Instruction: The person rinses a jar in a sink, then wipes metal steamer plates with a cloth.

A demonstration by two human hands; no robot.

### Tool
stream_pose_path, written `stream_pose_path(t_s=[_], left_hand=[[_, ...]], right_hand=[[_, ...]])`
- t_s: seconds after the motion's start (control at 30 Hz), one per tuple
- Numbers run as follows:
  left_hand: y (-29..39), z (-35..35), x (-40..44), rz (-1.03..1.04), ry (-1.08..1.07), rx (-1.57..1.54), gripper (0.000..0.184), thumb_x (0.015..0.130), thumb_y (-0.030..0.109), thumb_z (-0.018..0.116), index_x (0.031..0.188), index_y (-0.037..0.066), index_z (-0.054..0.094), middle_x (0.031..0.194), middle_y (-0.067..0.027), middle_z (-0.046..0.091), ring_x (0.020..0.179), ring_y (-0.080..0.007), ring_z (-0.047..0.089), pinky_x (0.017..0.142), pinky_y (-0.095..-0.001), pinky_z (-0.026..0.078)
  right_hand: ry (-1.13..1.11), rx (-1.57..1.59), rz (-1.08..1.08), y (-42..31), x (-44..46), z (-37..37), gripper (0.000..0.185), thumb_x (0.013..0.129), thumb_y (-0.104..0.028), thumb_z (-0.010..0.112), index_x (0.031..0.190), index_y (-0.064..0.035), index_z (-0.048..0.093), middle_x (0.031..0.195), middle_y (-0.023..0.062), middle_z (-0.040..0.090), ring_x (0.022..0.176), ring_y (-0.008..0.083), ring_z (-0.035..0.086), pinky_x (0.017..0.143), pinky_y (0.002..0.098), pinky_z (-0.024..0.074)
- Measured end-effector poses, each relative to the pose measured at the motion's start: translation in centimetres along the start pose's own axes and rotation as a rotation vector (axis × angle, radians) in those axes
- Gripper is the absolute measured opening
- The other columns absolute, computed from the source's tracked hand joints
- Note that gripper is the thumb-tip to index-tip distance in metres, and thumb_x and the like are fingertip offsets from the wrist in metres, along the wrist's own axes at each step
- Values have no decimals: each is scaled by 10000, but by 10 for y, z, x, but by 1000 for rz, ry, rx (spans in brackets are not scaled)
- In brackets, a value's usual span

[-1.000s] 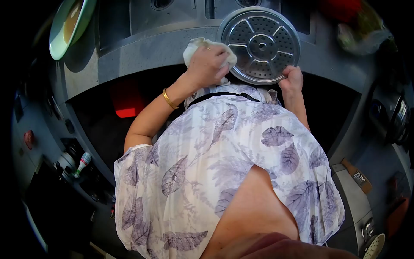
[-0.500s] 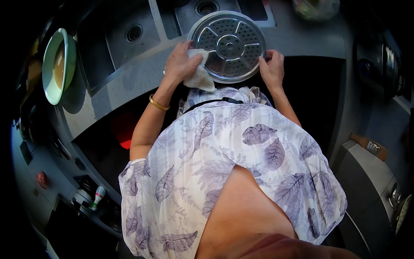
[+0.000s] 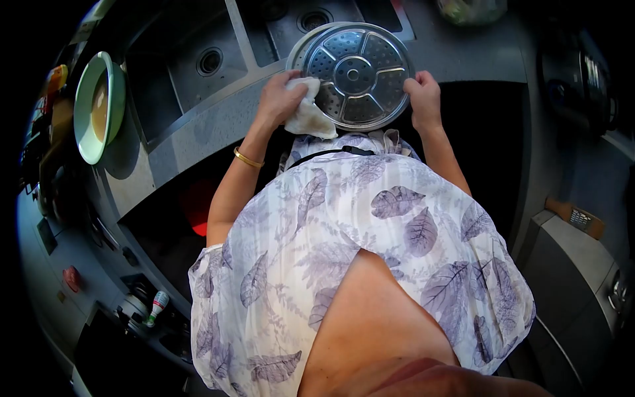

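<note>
A round metal steamer rack (image 3: 354, 106) with many small holes is in front of me at the counter's edge. My right hand (image 3: 425, 99) is closed on its right rim, with the thumb on the near face. My left hand (image 3: 279, 100) grips a white cloth (image 3: 308, 118) at the rack's left side, fingers partly hidden behind it. Behind the rack shows the pale curved rim (image 3: 299, 53) of another round item; the rest of it is covered.
A double metal sink (image 3: 188, 79) lies beyond my left arm. The light green basin (image 3: 119, 106) holding cloudy liquid sits on the counter at left. A plastic bag (image 3: 471, 9) is at the far right back. Low at right, a wooden-handled tool (image 3: 575, 218) lies on a ledge.
The steamer rack has shifted slightly right and toward me, uncovering a round rim behind its upper left. My right hand has moved right with it. The camera view has shifted a little.
</note>
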State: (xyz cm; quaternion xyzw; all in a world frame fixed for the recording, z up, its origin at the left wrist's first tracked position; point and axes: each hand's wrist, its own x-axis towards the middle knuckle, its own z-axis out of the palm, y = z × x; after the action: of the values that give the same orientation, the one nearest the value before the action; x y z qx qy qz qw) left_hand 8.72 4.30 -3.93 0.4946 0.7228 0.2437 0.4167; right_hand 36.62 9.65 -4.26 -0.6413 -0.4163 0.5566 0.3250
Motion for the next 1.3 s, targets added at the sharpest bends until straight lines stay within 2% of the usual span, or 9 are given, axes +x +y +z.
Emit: stream_pose_path(t_s=[0.07, 0.3, 0.43, 0.53, 0.6, 0.8, 0.83, 1.0, 1.3], left_hand=[[-7, 2, 0, 5, 14, -102, 509, 725, 248, 589, 1146, -36, 563, 1006, -207, 626, 914, -283, 611, 831, -331, 465], [39, -55, -17, -118, 291, -520, 385, 805, 267, 657, 1088, 11, 607, 1015, -155, 619, 830, -193, 629, 675, -285, 534], [95, -48, -13, 701, 430, -194, 343, 778, 253, 670, 1060, 60, 635, 1014, -123, 621, 858, -216, 625, 706, -322, 539], [137, 6, -15, 934, 499, 386, 305, 782, 242, 612, 1074, 159, 642, 1243, -65, 534, 1230, -297, 401, 1019, -484, 237], [137, 42, -7, 970, 414, 446, 286, 813, 347, 536, 1055, 249, 653, 1256, -30, 528, 1315, -269, 283, 1041, -547, 56], [140, -8, 18, 1024, 648, 686, 277, 794, 415, 566, 736, 160, 654, 701, -9, 607, 740, -160, 596, 936, -426, 299], [138, -21, 27, 1100, 733, 641, 362, 791, 455, 571, 628, 133, 601, 569, -31, 595, 536, -192, 607, 657, -393, 469], [84, -59, 39, 510, 535, 414, 476, 827, 535, 526, 700, 81, 591, 589, -112, 613, 584, -266, 644, 501, -379, 489], [55, -32, -13, 182, 605, -415, 304, 830, 298, 613, 837, -5, 591, 712, -97, 618, 684, -148, 600, 612, -278, 473]], right_hand=[[-73, 407, 51, -2, 2, 10, 205, 651, 5, 509, 852, 44, 518, 772, 78, 538, 659, 180, 548, 597, 307, 465], [-323, 658, 243, -10, 3, 8, 306, 604, 108, 412, 879, 51, 533, 832, 96, 567, 743, 189, 562, 682, 294, 476], [-354, 722, 226, -41, -12, 22, 345, 564, 123, 396, 866, 54, 550, 854, 112, 588, 777, 206, 580, 707, 307, 483], [-408, 701, 126, -53, -23, 37, 370, 837, -96, 465, 1196, -16, 422, 1135, 128, 513, 1041, 234, 541, 865, 366, 483], [-451, 519, -48, -73, -42, 45, 469, 938, -343, 438, 1322, -117, 295, 1260, 99, 434, 1127, 221, 493, 914, 359, 466], [-626, 457, -184, -63, -17, 32, 407, 659, 109, 445, 1045, 42, 556, 1000, 106, 611, 881, 193, 608, 760, 295, 499], [-591, 473, -170, -67, -19, 33, 427, 607, 120, 416, 997, 54, 574, 956, 107, 623, 847, 196, 614, 750, 286, 496], [-479, 556, -186, -80, -16, 23, 492, 515, 137, 363, 932, 73, 616, 841, 93, 639, 717, 152, 599, 651, 219, 469], [-509, 575, -186, -95, -6, 22, 512, 502, 153, 368, 948, 88, 610, 840, 106, 640, 681, 140, 597, 626, 200, 470]])
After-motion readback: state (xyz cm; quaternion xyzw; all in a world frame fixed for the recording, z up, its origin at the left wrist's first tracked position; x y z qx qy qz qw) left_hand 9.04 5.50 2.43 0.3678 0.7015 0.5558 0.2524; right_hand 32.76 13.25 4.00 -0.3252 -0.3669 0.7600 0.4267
